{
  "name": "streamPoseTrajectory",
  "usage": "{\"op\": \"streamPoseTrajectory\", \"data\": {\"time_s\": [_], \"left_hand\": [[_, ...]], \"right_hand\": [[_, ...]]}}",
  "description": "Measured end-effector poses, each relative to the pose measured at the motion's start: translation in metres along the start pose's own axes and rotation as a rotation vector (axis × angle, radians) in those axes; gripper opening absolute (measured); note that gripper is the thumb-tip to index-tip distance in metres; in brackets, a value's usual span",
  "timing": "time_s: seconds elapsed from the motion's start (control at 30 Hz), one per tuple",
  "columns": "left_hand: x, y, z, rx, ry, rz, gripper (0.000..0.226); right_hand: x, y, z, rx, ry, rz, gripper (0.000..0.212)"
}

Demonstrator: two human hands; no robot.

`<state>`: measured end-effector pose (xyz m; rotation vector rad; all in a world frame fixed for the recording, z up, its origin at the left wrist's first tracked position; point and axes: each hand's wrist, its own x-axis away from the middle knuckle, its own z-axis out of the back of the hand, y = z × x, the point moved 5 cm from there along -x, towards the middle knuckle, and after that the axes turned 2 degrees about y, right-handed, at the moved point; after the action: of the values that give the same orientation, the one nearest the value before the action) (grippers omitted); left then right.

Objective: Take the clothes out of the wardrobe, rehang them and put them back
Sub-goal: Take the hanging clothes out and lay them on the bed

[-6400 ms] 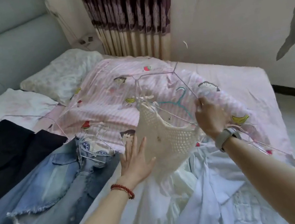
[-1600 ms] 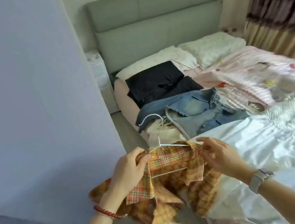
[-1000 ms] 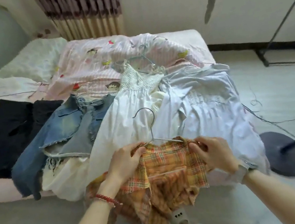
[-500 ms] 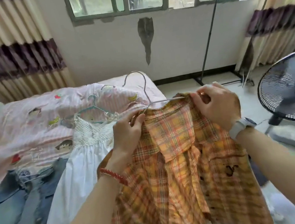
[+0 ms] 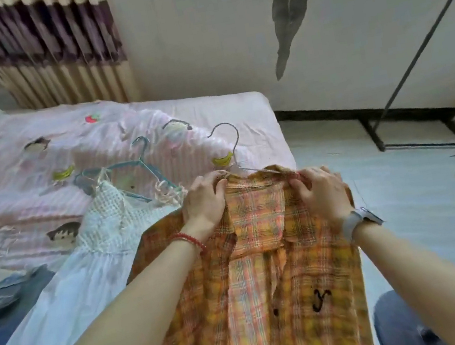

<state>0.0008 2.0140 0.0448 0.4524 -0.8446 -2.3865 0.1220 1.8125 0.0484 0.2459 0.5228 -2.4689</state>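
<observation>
Plaid shirt point(image 5: 264, 256) is pinched at both shoulders by left hand point(image 5: 205, 203) and right hand point(image 5: 323, 195), fingers curled, beside the white dress point(image 5: 86, 274).

I see an orange and yellow checked shirt point(image 5: 267, 271) with a small black mark on its pocket. The dress point(image 5: 68, 289) beside it is white. The bed cover point(image 5: 38, 162) is pink with thin stripes and little yellow bananas. One hanger point(image 5: 141, 168) is blue-green, another hanger point(image 5: 231, 147) is silver. The curtain point(image 5: 55, 50) is cream with dark purple bands. There is a red bead bracelet point(image 5: 191, 240) and a grey watch point(image 5: 355, 223).
</observation>
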Motion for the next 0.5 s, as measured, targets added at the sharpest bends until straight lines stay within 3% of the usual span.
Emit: {"op": "streamPoseTrajectory", "data": {"time_s": [0.2,0.33,0.5], "left_hand": [[-0.036,-0.046,-0.091,-0.223,-0.066,0.076,0.044],[0.004,-0.1,-0.137,-0.457,-0.283,0.093,0.058],[0.029,-0.149,-0.156,-0.536,-0.471,0.125,0.062]], "right_hand": [[-0.039,0.062,-0.112,0.097,-0.155,-0.201,0.028],[-0.058,0.07,-0.164,0.095,-0.19,-0.244,0.028],[-0.073,0.073,-0.201,0.135,-0.219,-0.28,0.028]]}}
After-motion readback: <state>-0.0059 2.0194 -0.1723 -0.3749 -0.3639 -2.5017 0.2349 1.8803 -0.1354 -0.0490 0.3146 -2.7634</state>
